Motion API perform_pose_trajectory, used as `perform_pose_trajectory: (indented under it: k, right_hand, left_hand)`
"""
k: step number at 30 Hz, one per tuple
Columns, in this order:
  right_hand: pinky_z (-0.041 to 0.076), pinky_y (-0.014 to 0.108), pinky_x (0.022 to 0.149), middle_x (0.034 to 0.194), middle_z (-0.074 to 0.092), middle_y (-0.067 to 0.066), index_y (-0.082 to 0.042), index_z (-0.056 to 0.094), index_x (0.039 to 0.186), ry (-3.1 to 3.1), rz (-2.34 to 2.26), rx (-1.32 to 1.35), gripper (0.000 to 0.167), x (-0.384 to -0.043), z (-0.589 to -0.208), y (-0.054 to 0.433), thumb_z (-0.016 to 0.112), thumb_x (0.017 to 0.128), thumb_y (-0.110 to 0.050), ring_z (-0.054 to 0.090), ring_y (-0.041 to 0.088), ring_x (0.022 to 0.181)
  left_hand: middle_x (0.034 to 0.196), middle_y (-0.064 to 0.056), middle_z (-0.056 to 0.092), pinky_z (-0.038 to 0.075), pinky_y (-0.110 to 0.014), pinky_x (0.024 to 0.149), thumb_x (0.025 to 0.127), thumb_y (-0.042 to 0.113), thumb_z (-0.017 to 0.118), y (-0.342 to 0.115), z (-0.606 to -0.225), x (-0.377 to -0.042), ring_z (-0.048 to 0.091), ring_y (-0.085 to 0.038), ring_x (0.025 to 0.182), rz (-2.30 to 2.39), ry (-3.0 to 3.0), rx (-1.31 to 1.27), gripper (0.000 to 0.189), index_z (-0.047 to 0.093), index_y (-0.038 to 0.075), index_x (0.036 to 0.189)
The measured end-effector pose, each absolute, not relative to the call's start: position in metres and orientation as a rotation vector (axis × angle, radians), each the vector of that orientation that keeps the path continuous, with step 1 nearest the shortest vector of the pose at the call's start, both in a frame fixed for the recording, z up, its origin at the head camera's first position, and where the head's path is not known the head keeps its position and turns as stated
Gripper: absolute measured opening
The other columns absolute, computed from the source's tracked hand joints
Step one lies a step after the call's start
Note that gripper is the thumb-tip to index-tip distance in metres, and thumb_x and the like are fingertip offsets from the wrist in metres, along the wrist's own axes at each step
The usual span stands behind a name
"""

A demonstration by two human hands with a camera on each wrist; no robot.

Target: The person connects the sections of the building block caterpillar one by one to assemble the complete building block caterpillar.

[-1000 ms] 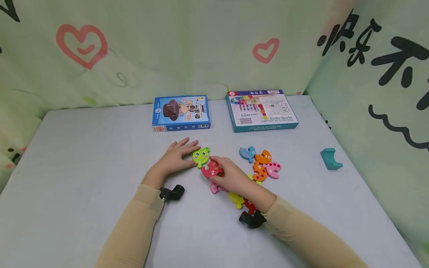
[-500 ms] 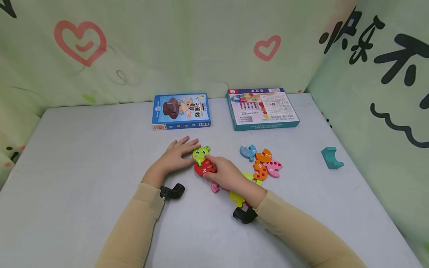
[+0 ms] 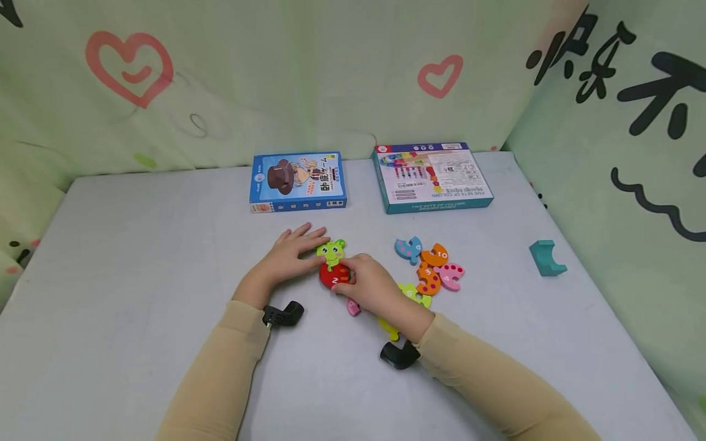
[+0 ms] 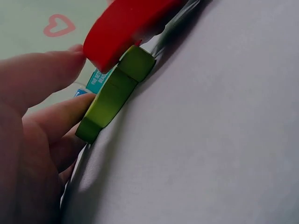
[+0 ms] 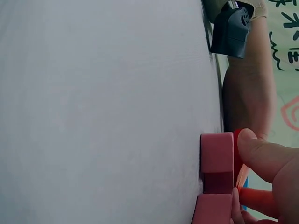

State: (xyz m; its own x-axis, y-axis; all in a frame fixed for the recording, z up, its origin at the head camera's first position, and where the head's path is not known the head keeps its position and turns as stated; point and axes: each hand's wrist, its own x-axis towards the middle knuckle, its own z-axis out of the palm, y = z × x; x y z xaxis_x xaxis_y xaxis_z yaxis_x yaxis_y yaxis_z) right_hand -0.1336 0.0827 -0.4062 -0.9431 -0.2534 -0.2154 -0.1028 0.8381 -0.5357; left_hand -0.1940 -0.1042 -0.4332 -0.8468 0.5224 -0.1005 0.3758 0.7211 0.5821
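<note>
A green caterpillar-head puzzle piece (image 3: pixel 331 250) with a smiling face lies flat on the table. My left hand (image 3: pixel 289 260) is beside it, fingers spread and nearly straight. Its thumb tip reaches the edge of the red puzzle piece (image 4: pixel 126 30) in the left wrist view, and a finger runs along the green piece (image 4: pixel 110 102). With thumb and fingers my right hand (image 3: pixel 380 289) pinches that red piece, marked 2, right at the green head's lower end. A pink puzzle piece (image 5: pixel 217 151) stands in front of the red one in the right wrist view; my right hand hides most of it from above.
More number pieces lie right of my hands: blue (image 3: pixel 408 250), two orange, pink (image 3: pixel 450 277) and yellow-green (image 3: pixel 415 295). Partly under my right forearm is a yellow piece (image 3: pixel 389 329). Two boxes (image 3: pixel 298 182) stand behind. Far right sits a teal block (image 3: pixel 546 258).
My right hand has moved left with the red piece, bringing it up against the green head. My left thumb has shifted slightly onto the edge where they meet.
</note>
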Motion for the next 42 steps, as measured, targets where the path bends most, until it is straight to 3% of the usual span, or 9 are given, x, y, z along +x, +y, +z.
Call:
perform_pose_trajectory:
  k: [13,26,36,42]
  right_hand:
    - [0.049,0.025,0.075,0.118,0.056,0.01,-0.008,0.052,0.127,2.785,-0.714,-0.283,0.057,-0.131,-0.41,0.08,0.069,0.079,-0.032,0.05,0.014,0.081]
    - [0.044,0.018,0.06,0.097,0.057,0.004,-0.008,0.057,0.121,2.805,-0.715,-0.246,0.052,-0.13,-0.411,0.081,0.071,0.077,-0.032,0.049,0.013,0.073]
    - [0.047,0.018,0.065,0.108,0.054,0.007,-0.006,0.058,0.12,2.826,-0.721,-0.237,0.051,-0.126,-0.413,0.079,0.071,0.077,-0.031,0.049,0.012,0.077]
    - [0.052,0.027,0.079,0.117,0.054,0.007,-0.012,0.051,0.128,2.741,-0.801,-0.231,0.054,-0.13,-0.402,0.089,0.068,0.081,-0.031,0.054,0.015,0.092]
  left_hand:
    - [0.147,0.001,0.032,0.001,-0.053,0.113,0.084,0.047,0.051,-0.103,-0.434,-0.191,0.012,-0.025,0.141,0.812,2.68,0.705,0.059,0.043,0.021,0.136]
    - [0.148,0.002,0.03,0.002,-0.052,0.113,0.084,0.045,0.053,-0.098,-0.435,-0.191,0.011,-0.024,0.141,0.739,2.705,0.679,0.058,0.043,0.022,0.136]
    - [0.149,0.002,0.029,0.001,-0.051,0.113,0.084,0.04,0.056,-0.097,-0.433,-0.19,0.009,-0.024,0.142,0.752,2.682,0.632,0.056,0.044,0.023,0.135]
    - [0.149,0.001,0.029,0.0,-0.051,0.113,0.083,0.042,0.055,-0.101,-0.432,-0.192,0.008,-0.024,0.141,0.776,2.672,0.656,0.058,0.042,0.023,0.137]
